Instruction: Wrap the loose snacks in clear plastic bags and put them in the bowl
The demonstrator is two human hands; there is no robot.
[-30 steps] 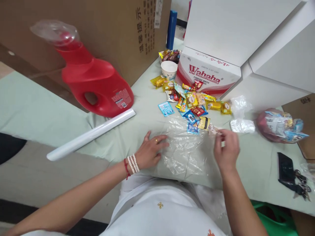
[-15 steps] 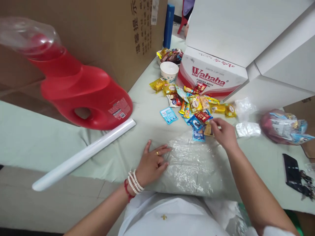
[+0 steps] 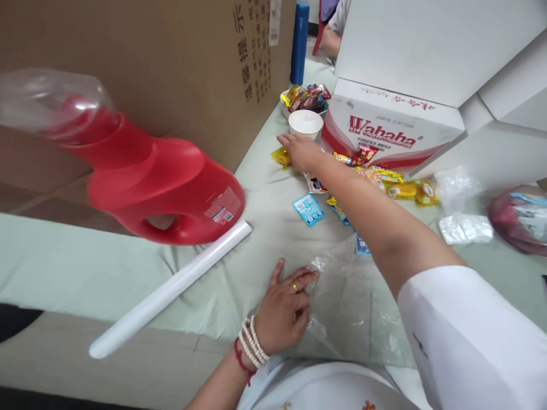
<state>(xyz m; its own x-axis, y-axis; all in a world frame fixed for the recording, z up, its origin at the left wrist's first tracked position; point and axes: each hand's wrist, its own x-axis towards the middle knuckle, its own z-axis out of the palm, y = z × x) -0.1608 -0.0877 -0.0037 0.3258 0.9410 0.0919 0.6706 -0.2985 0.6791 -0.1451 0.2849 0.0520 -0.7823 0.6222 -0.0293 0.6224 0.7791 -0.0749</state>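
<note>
My left hand lies with fingers spread on the left edge of a clear plastic sheet or bag. My right hand stretches across the table to a yellow snack packet, just in front of a white paper cup. One of its fingers extends to the left; the others are partly hidden, and no grip on the packet shows. Under my right forearm is a heap of small wrapped snacks, partly covered. A light-blue packet lies apart, left of that arm, and a dark-blue packet shows beside it.
A red jug-like bottle and a white roll are at left, before a large cardboard box. Behind the snacks stands a Wahaba-labelled carton. A bowl of snacks sits behind the cup. Folded plastic lies right. Another person's arm shows behind.
My right hand has moved from the near side of the snack heap, away and left, to the yellow packet by the cup. My left hand stays on the plastic. The view has shifted.
</note>
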